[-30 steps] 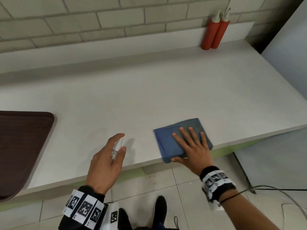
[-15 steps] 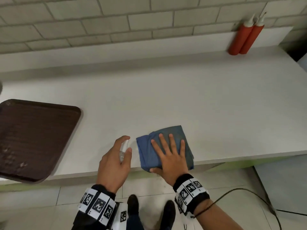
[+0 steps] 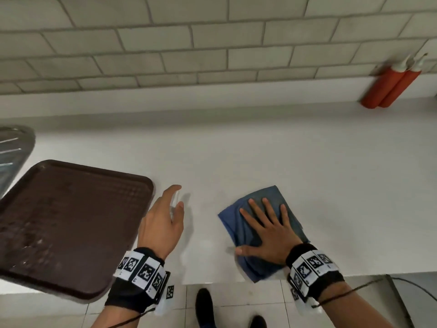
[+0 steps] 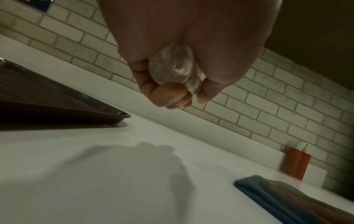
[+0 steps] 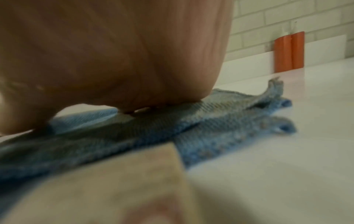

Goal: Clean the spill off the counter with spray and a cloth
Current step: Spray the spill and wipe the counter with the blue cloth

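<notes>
A folded blue cloth [image 3: 272, 202] [image 4: 272, 191] [image 5: 220, 127] lies on the white counter [image 3: 260, 157] near its front edge. My right hand [image 3: 264, 230] presses flat on the cloth with straight, spread fingers. My left hand [image 3: 165, 218] [image 4: 172, 84] grips a small clear spray bottle [image 3: 174, 204] [image 4: 174, 68] a little above the counter, left of the cloth, with the forefinger over its top. No spill shows on the counter.
A dark brown tray [image 3: 66, 221] [image 4: 57, 106] sits at the left, overhanging the front edge. Part of a metal tray [image 3: 11, 150] lies behind it. Two red squeeze bottles [image 3: 392, 84] [image 5: 289, 53] stand at the back right against the tiled wall.
My right hand has slid the cloth left and then back right along the front edge. The left hand keeps hold of the spray bottle. The head view has swung left, showing more of the tray.
</notes>
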